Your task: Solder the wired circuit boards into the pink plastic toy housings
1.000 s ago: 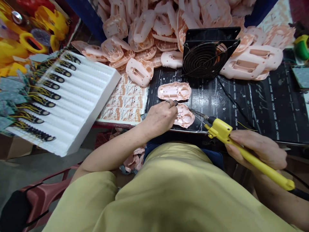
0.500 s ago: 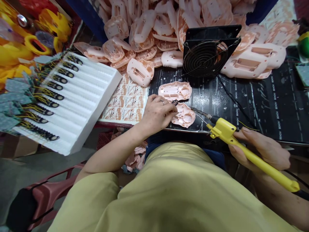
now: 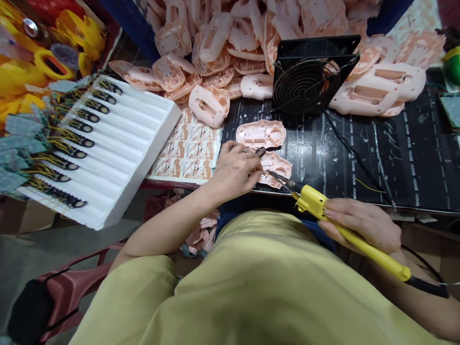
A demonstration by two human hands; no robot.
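My right hand (image 3: 362,223) is wrapped round a yellow soldering iron (image 3: 312,201) with a feed tube beside its tip. The tip reaches over a pink plastic shell half (image 3: 282,165) at the bench edge. My left hand (image 3: 237,167), a ring on one finger, rests over the left part of that shell with its fingers bent together. A small dark round part (image 3: 260,152) shows at its fingertips; whatever else the fingers pinch is hidden. Just behind lies a second pink shell half (image 3: 260,134), inside face up.
A black fan (image 3: 305,84) stands behind the shells, its cable running right. Pink shells (image 3: 215,38) are heaped at the back. On the left, a white foam tray (image 3: 136,120) carries several wired black parts. Yellow plastic parts (image 3: 21,81) lie farther left.
My right hand has brought the soldering iron leftward, so its tip moved from the shell's right edge to over its middle. My left hand has stayed nearly in place.
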